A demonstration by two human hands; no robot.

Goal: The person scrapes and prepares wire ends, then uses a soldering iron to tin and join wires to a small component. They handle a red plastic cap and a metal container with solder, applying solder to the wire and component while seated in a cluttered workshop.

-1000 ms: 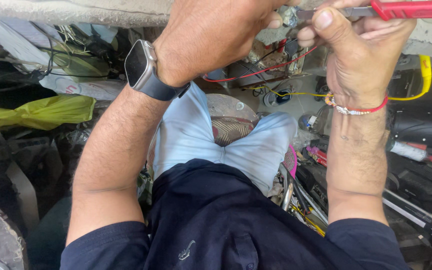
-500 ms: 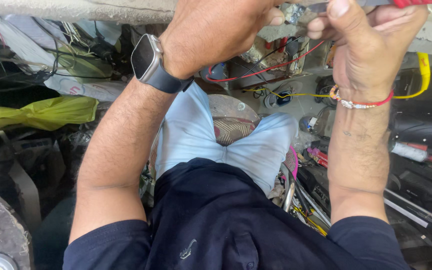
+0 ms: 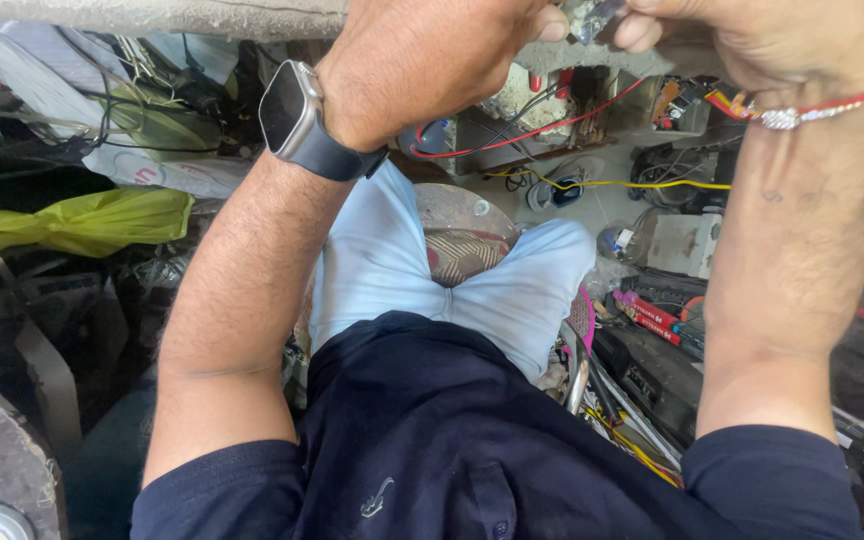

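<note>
A cluttered workshop is seen from above, with a grey bench edge (image 3: pixel 152 18) running along the top and heaps of parts on both sides. Below the grip, pale blue trousers (image 3: pixel 392 270) and a dark navy shirt (image 3: pixel 452 450) fill the middle; a yellow-green bag (image 3: pixel 72 222) lies well to the left of it, and a red wire (image 3: pixel 542 128) and a yellow wire (image 3: pixel 612 183) trail underneath.

The left hand (image 3: pixel 422 60), with a dark wristwatch (image 3: pixel 297 120) behind it, and the right hand (image 3: pixel 782 45), with a red thread band (image 3: pixel 812 108) at its wrist, are closed from either side on a small metallic part (image 3: pixel 592 18) pinched between the fingertips at the bench edge. What the part is cannot be told.

Compared with a second ago, the red-handled tool is no longer seen by the right hand, and both hands are now drawn closer together at the top of the view. It is judged that fine fingertip work has replaced tool work.

Little open room is left: the bench edge lies just above the grip, the frame cuts the hands off, and the wires hang near beneath.
</note>
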